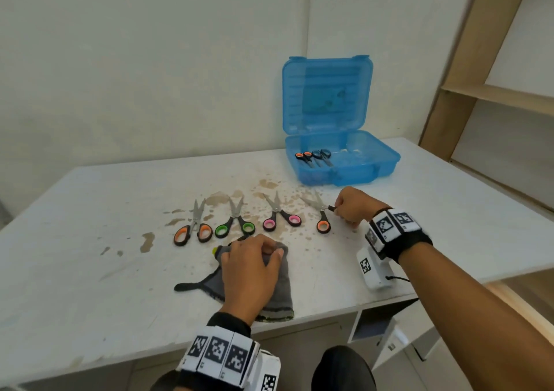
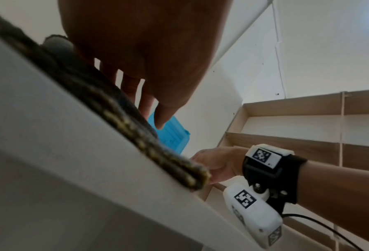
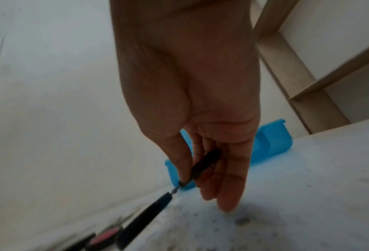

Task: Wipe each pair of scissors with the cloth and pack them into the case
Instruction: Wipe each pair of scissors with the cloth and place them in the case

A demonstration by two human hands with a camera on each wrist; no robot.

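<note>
Left hand [image 1: 251, 267] curled over cloth [image 1: 280, 288]

Four pairs lie in a row, blades parted, tips pointing away: orange-handled scissors [image 1: 196, 221], green-handled scissors [image 1: 235, 218], pink-handled scissors [image 1: 278, 210] and second orange-handled scissors [image 1: 323, 225]. The grey cloth [image 1: 281, 288] lies nearer. The open blue case [image 1: 353, 174] holds two packed pairs [image 1: 314, 156].

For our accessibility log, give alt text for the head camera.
A right hand pinches one handle of orange-handled scissors on a stained table; the left hand holds a grey cloth. Three more pairs lie alongside, two others in the open blue case.
</note>
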